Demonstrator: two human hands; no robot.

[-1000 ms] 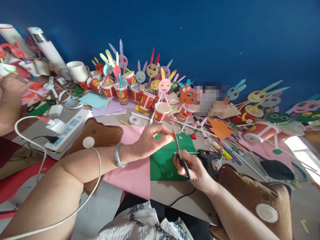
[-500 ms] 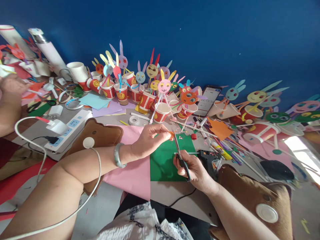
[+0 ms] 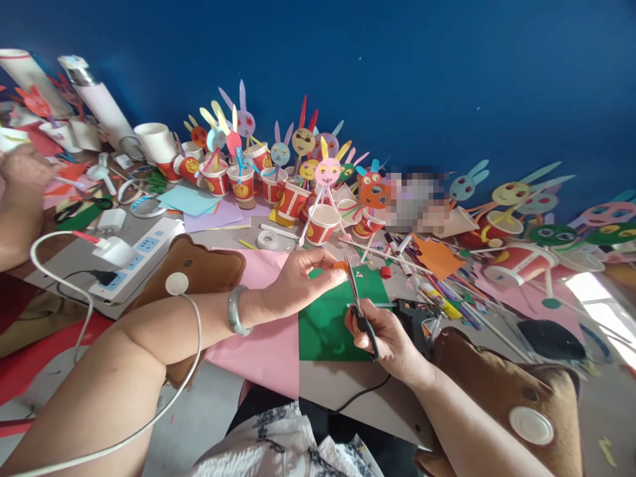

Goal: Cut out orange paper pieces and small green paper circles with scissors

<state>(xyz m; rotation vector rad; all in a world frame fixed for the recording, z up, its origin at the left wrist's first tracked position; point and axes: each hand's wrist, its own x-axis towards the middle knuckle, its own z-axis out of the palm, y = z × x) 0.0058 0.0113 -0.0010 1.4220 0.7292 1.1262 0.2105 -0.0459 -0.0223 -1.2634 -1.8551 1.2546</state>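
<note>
Between thumb and fingers, my left hand [image 3: 301,281] pinches a small piece of orange paper [image 3: 340,265]. My right hand [image 3: 385,338] is closed round the black handles of a pair of scissors [image 3: 360,308]. The blades point up and away, right beside the orange paper; whether they touch it I cannot tell. Under both hands lie a green paper sheet [image 3: 322,331] and a pink paper sheet [image 3: 258,338]. Just beyond stands a paper cup [image 3: 322,225] carrying a pink rabbit face [image 3: 328,171] on thin sticks.
Several rabbit-decorated cups line the blue wall. A power strip [image 3: 144,255] and brown cushion [image 3: 203,265] lie left; a glue gun [image 3: 417,321], markers and another cushion [image 3: 497,391] lie right. A white cable [image 3: 199,331] crosses my left arm. Another person's hand [image 3: 27,169] is at far left.
The orange piece in my left fingers has turned slightly and shows more. My hands and the scissors have hardly shifted.
</note>
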